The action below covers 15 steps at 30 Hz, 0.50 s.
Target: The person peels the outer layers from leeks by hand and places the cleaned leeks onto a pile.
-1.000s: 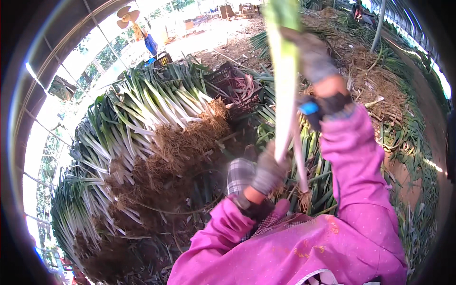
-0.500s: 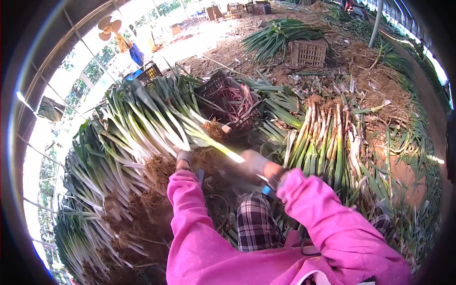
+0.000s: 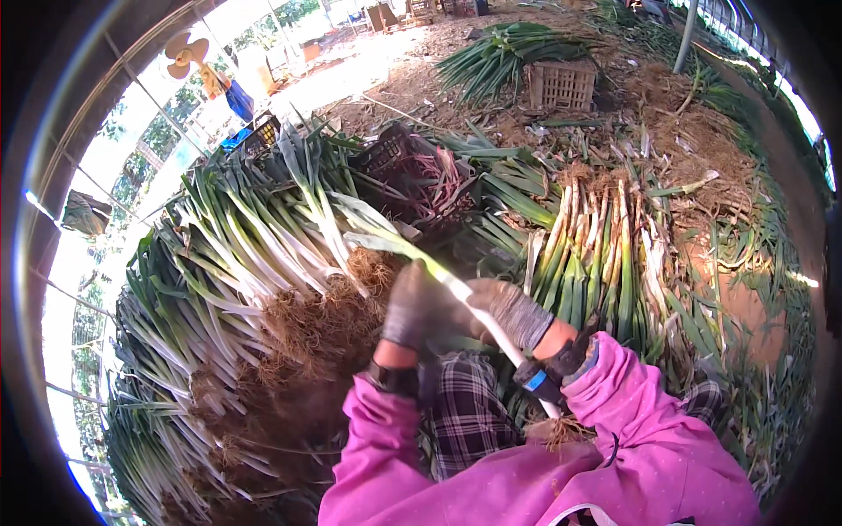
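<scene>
Broad soil (image 3: 403,81) beyond heap (image 3: 254,250); leek (image 3: 504,341) in fingers (image 3: 493,294)

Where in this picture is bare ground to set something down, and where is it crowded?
Mostly bare soil shows at right, between dry pale leaves and green litter; also at upper middle, left of the leaf pile by the pale crate. Crowded: the left, under the leek heap, and the middle, where left hand, right hand and leek gather.

I'm in what looks like a farm greenhouse — a metal pole (image 3: 687,37) and a barred frame (image 3: 133,75) rise around bare earth (image 3: 745,298), with foliage (image 3: 182,107) outside. Long, rooted leek-like plants (image 3: 250,250) lie heaped at my left, and a slatted crate (image 3: 563,87) stands on that same earth.
</scene>
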Available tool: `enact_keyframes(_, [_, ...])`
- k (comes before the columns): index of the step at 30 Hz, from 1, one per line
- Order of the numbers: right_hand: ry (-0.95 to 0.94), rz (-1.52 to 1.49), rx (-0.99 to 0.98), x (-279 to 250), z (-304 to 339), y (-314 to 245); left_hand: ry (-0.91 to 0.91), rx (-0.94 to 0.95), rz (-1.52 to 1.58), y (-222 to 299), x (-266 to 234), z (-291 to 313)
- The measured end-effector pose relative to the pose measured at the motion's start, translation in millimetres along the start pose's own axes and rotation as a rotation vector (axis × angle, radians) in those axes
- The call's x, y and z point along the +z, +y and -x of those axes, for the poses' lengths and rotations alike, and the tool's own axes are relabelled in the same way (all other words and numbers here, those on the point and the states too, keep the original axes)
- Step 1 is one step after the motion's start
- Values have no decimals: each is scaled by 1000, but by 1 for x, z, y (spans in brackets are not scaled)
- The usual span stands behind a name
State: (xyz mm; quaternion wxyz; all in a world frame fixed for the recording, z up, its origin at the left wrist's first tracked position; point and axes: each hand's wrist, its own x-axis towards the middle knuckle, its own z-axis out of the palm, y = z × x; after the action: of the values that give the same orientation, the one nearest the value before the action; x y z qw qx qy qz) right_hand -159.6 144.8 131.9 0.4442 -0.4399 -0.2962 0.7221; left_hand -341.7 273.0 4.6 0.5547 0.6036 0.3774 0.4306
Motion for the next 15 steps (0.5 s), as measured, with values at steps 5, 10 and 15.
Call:
enact_keyframes(5, [-238, 317, -80, 16, 53, 9, 288, -227, 878, 64, 46, 32])
enact_keyframes(10, [-134, 314, -66, -29, 143, -19, 315, 80, 254, 137, 123, 48])
enact_keyframes(15, [-119, 567, 157, -70, 188, 0, 437, 93, 702, 157, 79, 3])
